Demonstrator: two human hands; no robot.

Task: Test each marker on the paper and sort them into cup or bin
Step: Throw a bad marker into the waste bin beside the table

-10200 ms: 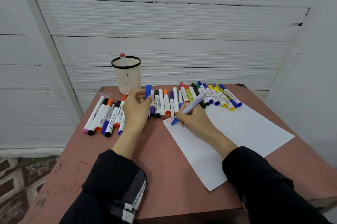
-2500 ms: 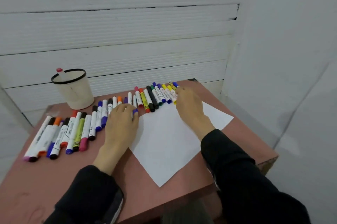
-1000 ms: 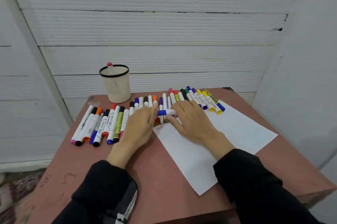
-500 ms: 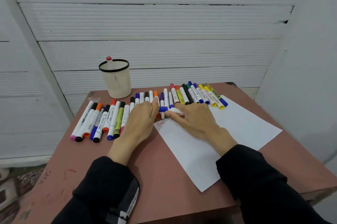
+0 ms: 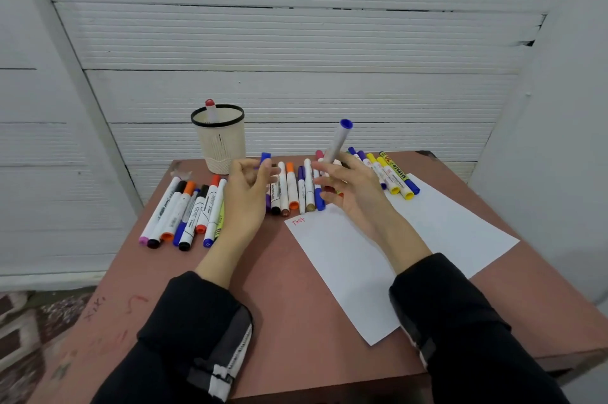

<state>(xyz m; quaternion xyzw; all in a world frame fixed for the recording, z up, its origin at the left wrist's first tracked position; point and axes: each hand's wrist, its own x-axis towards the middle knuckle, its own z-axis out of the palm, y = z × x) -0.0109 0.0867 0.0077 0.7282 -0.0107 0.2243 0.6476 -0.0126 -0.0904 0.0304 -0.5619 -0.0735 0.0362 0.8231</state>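
item: blue marker (image 5: 336, 145), uncapped; our right hand (image 5: 350, 193) grips its barrel, left hand (image 5: 245, 193) pinches the cap (image 5: 265, 160). next, we judge: tip to paper (image 5: 411, 255).

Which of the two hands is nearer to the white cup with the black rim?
Left. The left hand holds a blue cap just right of the cup, while the right hand, gripping a marker, is farther right beyond the marker row.

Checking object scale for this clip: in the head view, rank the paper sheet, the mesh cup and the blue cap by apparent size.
1. paper sheet
2. mesh cup
3. blue cap, pinched in the left hand

Differences are plain despite differing distance.
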